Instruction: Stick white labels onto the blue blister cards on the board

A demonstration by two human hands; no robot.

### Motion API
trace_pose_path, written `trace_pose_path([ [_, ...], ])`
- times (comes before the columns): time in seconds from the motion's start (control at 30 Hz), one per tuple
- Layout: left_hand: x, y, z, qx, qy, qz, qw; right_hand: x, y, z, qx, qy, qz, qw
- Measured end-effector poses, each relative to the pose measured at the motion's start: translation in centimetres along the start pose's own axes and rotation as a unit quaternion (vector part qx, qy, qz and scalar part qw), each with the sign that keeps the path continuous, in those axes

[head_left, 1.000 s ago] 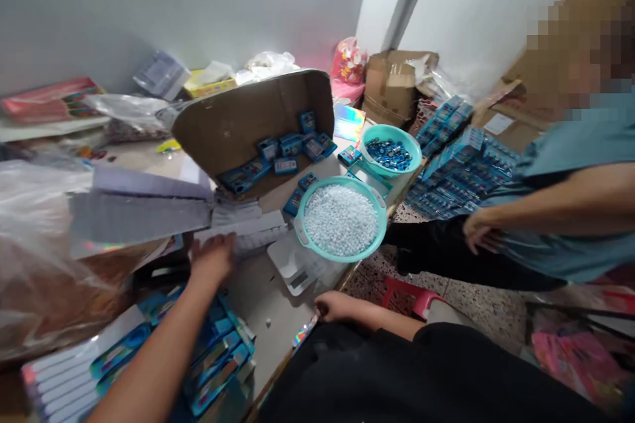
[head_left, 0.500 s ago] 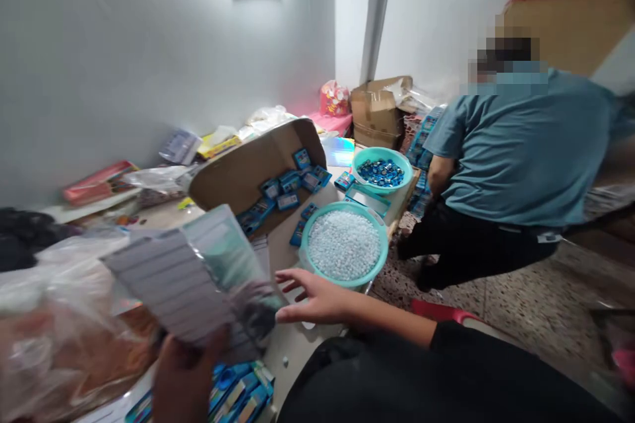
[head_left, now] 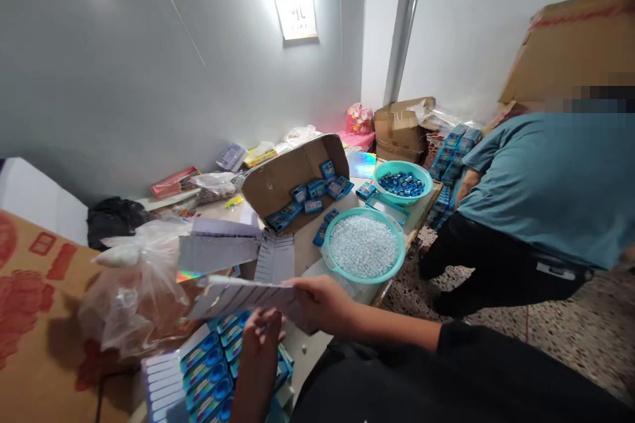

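Got both hands on a stack of pale grey card sheets [head_left: 243, 295], held flat just above the table edge. My right hand [head_left: 325, 304] is clamped on the right end of the stack, thumb on top and fingers curled under, and my left hand [head_left: 260, 337] is coming up from below with the fingertips pressed against the near edge. Right under the stack there's a pile of blue blister packs [head_left: 208, 370]. Just past my right hand sits the teal basin full of small white beads [head_left: 364, 246], and further back a second teal bowl with blue pieces [head_left: 401, 182]. Between those and the wall there's a tipped cardboard box [head_left: 292, 178] with more little blue packs lying in it. Big crinkly clear plastic bag [head_left: 139, 284] on my left, touching the sheets' far corner as far as I can tell. Another person in a teal shirt [head_left: 546, 185] is bent over on the floor to the right, well apart from my hands.
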State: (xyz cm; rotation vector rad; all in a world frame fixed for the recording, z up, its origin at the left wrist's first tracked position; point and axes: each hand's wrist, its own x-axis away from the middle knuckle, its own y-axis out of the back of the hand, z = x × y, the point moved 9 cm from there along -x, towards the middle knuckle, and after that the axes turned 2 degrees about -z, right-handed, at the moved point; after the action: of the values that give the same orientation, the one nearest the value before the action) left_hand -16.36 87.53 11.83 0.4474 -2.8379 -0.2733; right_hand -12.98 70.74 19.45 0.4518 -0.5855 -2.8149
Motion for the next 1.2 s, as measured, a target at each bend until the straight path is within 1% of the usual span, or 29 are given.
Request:
trace_pose_path([
  [0.07, 1.0, 2.2, -3.1, -0.019, -0.095, -0.102, 0.990, 0.0, 0.6, -0.4, 0.072, 0.018, -0.045, 0.996],
  [0.1, 1.8, 3.0, -4.7, -0.030, -0.150, -0.138, 0.979, 0.0, 0.5, -0.5, 0.102, 0.034, -0.054, 0.993],
  [0.17, 3.4, 3.9, -7.9, -0.076, -0.261, -0.174, 0.947, 0.1, 0.1, -0.5, 0.141, 0.059, -0.055, 0.987],
  [0.2, 4.3, 4.4, -9.5, -0.116, -0.324, -0.195, 0.919, 0.2, -0.1, -0.4, 0.152, 0.068, -0.054, 0.985],
  [0.23, 5.3, 4.8, -11.0, -0.160, -0.390, -0.226, 0.878, 0.3, -0.2, -0.3, 0.159, 0.075, -0.055, 0.983],
  [0.27, 6.3, 5.1, -12.3, -0.205, -0.451, -0.253, 0.831, 0.3, -0.2, -0.1, 0.166, 0.082, -0.059, 0.981],
  [0.3, 7.0, 5.3, -13.3, -0.246, -0.500, -0.269, 0.785, 0.4, -0.1, 0.1, 0.174, 0.091, -0.064, 0.978],
  [0.33, 7.2, 5.4, -13.9, -0.281, -0.532, -0.271, 0.752, 0.4, 0.0, 0.4, 0.184, 0.102, -0.070, 0.975],
  [0.37, 7.0, 5.4, -14.4, -0.311, -0.552, -0.250, 0.733, 0.5, 0.2, 0.8, 0.195, 0.114, -0.077, 0.971],
  [0.47, 5.8, 4.8, -15.1, -0.361, -0.588, -0.132, 0.712, 0.7, 1.2, 1.8, 0.223, 0.147, -0.100, 0.959],
  [0.53, 5.8, 4.5, -15.6, -0.352, -0.620, -0.080, 0.697, 0.9, 2.1, 2.6, 0.231, 0.163, -0.117, 0.952],
  [0.6, 5.9, 4.2, -16.0, -0.329, -0.645, -0.046, 0.688, 1.0, 3.0, 3.4, 0.228, 0.172, -0.132, 0.949],
  [0.67, 5.9, 3.5, -16.1, -0.323, -0.657, -0.007, 0.681, 1.0, 3.8, 4.0, 0.221, 0.170, -0.144, 0.949],
  [0.77, 5.6, 2.4, -15.5, -0.343, -0.662, 0.032, 0.666, 0.8, 4.6, 4.5, 0.216, 0.159, -0.148, 0.952],
  [0.83, 5.4, 2.0, -15.0, -0.337, -0.662, 0.050, 0.668, 0.9, 5.1, 4.7, 0.215, 0.153, -0.154, 0.952],
  [1.0, 4.7, 1.6, -14.2, -0.284, -0.626, 0.091, 0.720, 1.2, 6.1, 4.9, 0.210, 0.155, -0.178, 0.949],
  [1.2, 4.1, 1.4, -13.7, -0.228, -0.577, 0.109, 0.776, 1.6, 6.5, 5.2, 0.209, 0.184, -0.208, 0.938],
])
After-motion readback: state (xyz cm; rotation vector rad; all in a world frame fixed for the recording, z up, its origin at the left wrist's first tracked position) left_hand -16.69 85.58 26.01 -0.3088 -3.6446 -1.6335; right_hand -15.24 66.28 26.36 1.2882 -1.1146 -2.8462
